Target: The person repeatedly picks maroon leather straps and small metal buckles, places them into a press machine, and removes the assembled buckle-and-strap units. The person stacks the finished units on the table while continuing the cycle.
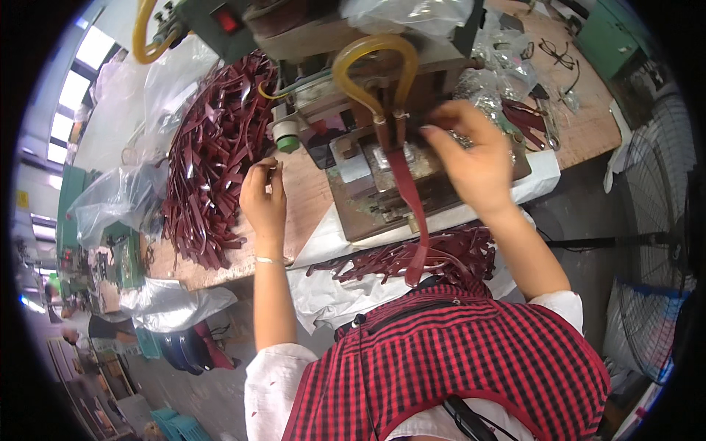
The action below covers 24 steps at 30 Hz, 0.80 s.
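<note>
Loosely curled, the left hand (262, 198) hovers over the bench (300, 202) just below a green button (287, 143); whether its fingertips pinch anything cannot be told. Slightly blurred, the right hand (479, 158) reaches in beside the tooling of a press (353, 215), thumb and forefinger spread apart. Between the hands, a dark red strap (410, 195) has its upper end beneath the tooling, its length running toward the worker over the base's front edge. Yellow tubing (375, 42) loops above it. Below the strap's lower end, a spread of similar strips (368, 263) lies before the worker's checked apron (456, 345). Farther left, a large heap of red strips (213, 162) covers the bench beside clear plastic (121, 198). At far right, eyeglasses (557, 54) lie on the bench and a fan (651, 176) stands beyond its edge.
</note>
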Each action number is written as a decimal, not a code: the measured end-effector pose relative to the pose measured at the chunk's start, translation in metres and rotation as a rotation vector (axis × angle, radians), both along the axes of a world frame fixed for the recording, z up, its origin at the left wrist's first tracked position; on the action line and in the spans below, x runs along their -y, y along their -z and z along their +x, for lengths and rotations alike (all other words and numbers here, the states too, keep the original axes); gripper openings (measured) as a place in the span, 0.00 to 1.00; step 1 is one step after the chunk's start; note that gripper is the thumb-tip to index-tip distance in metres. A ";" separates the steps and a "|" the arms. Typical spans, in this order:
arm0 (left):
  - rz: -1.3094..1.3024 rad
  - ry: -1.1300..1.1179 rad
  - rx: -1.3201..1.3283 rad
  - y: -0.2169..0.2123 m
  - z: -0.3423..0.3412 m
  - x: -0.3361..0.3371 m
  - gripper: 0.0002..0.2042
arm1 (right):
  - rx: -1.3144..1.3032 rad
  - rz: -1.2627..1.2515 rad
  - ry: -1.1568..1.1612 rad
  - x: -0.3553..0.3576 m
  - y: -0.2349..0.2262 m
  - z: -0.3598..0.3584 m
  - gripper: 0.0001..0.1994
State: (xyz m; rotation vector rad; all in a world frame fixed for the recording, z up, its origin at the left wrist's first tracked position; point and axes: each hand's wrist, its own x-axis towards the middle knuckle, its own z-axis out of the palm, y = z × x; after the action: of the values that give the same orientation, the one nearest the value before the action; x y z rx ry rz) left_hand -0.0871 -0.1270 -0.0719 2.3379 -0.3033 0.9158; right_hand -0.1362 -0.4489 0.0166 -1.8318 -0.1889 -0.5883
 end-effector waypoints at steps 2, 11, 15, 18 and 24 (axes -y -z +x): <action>-0.441 0.065 -0.034 0.013 -0.010 0.012 0.05 | -0.114 0.149 -0.090 -0.019 0.003 0.001 0.09; -0.599 0.549 0.200 -0.143 -0.041 0.082 0.06 | -0.134 0.403 -0.228 -0.031 0.005 0.004 0.18; -0.624 0.495 0.173 -0.146 -0.040 0.083 0.05 | -0.246 0.257 -0.205 -0.032 -0.022 -0.008 0.22; -0.623 0.486 0.213 -0.136 -0.052 0.095 0.04 | -0.215 0.185 -0.193 -0.031 -0.021 -0.017 0.26; 0.313 0.581 0.382 -0.105 -0.076 0.122 0.10 | 0.149 -0.500 0.129 0.029 0.008 -0.001 0.17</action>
State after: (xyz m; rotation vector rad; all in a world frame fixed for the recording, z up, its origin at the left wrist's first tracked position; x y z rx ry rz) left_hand -0.1628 -0.2493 0.0330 2.1198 -1.2854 1.0553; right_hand -0.1370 -0.4775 0.0085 -2.2947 -0.3435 -0.8234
